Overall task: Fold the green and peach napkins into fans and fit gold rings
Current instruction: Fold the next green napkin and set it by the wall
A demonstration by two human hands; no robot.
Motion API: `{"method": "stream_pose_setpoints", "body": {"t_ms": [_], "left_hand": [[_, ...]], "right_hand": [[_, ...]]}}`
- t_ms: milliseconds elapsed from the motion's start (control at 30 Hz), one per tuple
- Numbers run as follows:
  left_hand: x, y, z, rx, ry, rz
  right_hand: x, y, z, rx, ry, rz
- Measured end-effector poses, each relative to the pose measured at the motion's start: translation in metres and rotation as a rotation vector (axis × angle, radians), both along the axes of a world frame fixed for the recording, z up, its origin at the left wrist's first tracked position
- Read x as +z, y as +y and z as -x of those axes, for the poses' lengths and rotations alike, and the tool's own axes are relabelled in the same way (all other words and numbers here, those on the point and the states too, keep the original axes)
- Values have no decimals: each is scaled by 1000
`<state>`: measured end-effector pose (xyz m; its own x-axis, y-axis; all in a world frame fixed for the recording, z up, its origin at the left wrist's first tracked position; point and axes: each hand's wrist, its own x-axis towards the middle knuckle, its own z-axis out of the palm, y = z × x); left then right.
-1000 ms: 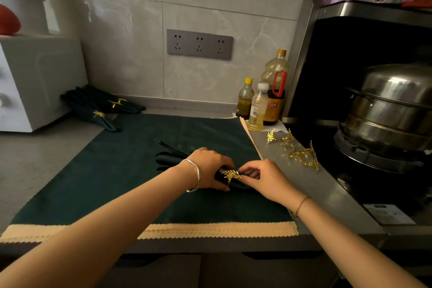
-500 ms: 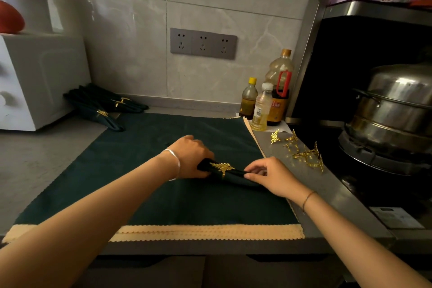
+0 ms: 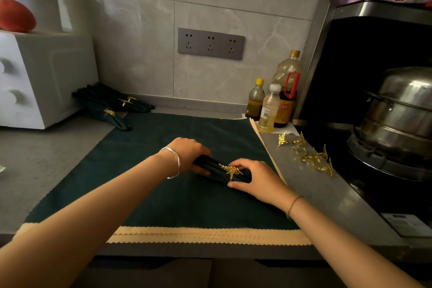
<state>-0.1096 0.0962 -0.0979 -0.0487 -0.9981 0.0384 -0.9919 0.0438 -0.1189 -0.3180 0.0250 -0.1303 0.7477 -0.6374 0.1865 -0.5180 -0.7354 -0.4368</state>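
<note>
Lying between both hands on the dark green cloth (image 3: 163,194), the pleated green napkin (image 3: 208,165) runs far-left to near-right. Left hand (image 3: 189,154) clasps its far end; right hand (image 3: 259,180) cups the near end, fingertips pinching the leafy, shiny gold ring (image 3: 231,169) at mid-bundle.

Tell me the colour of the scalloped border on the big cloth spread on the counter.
Peach, on the scalloped border of the dark green cloth; the head view shows it.

counter (image 3: 49,161) grey | on it: green cloth (image 3: 177,201), gold rings (image 3: 311,156), bottles (image 3: 268,112), ringed napkins (image 3: 109,105)
</note>
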Motion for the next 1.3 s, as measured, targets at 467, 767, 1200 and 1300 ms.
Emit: {"method": "stream_pose_setpoints", "body": {"t_ms": [467,767,1200,1300], "left_hand": [[10,9,-56,58,382,180],[-38,8,-250,669,382,246],[-63,-93,-333,802,378,395],[-65,-109,-337,855,412,499]], "right_hand": [[-9,-16,-50,48,-167,-1],[10,-85,-156,74,-243,-125],[12,-212,-335,122,-246,-241],[12,-232,-353,101,-250,-232]]}}
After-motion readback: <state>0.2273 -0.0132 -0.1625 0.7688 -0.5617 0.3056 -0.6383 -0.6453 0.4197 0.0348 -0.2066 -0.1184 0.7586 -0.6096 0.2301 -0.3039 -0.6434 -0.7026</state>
